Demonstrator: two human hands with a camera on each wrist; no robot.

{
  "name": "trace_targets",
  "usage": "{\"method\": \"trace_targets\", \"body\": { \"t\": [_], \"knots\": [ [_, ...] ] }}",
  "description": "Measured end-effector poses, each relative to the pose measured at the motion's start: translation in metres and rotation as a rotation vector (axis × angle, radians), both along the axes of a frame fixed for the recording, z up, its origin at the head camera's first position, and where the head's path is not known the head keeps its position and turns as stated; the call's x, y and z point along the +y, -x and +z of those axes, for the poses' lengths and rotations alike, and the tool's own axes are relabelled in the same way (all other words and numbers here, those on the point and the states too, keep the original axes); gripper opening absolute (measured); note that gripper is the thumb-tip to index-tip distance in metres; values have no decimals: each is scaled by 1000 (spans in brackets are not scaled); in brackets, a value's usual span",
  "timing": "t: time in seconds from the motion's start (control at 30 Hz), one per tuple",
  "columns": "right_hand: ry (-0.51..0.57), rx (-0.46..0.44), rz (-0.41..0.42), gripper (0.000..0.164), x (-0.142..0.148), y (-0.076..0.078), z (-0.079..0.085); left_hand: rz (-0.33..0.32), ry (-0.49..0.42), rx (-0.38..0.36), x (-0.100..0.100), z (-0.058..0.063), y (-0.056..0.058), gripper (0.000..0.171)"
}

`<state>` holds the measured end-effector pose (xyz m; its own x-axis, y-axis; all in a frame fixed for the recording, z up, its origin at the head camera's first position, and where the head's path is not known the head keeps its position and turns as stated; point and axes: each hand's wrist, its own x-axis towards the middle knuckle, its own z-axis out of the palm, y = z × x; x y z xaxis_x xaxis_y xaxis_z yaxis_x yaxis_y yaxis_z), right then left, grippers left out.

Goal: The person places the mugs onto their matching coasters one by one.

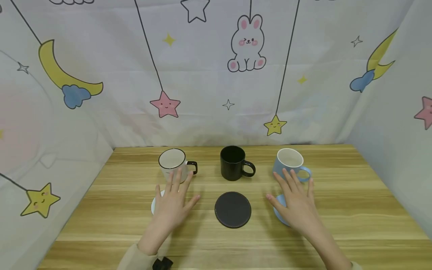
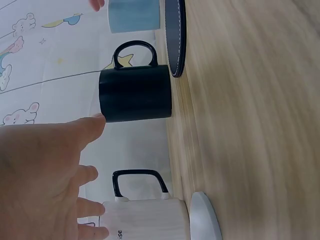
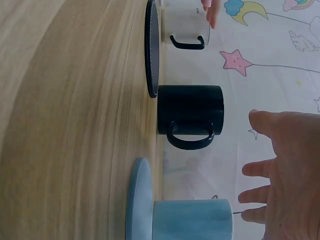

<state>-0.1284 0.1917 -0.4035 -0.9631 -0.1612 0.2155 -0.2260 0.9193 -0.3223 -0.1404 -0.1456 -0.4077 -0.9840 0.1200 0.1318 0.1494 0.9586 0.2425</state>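
Note:
Fingers spread, my left hand (image 1: 171,204) is held over a white coaster (image 1: 153,205), hiding most of it. Just beyond its fingertips stands a white mug (image 1: 170,161) with a black rim and black handle. My right hand (image 1: 298,204) is likewise spread over a blue coaster (image 1: 281,215), partly covering it. A light blue mug (image 1: 281,165) stands behind those fingers, its handle to the right. Between the hands a black mug (image 1: 231,165) stands upright behind a round black coaster (image 1: 233,210). Both wrist views show the palms above table level, holding nothing.
The mugs and coasters stand on a wood-grain table (image 1: 229,247). A white curtain (image 1: 209,75) printed with stars, moons and a rabbit hangs along the back and both sides. A small black object (image 1: 162,263) sits by the left sleeve (image 1: 136,258).

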Motion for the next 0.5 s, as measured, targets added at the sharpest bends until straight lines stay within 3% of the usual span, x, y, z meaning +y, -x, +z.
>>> {"method": "trace_targets", "body": {
  "t": [0.5],
  "knots": [
    [62,49,65,67,-7,3,-8,8,-6,-10,-11,-5,-4,74]
  ]
}}
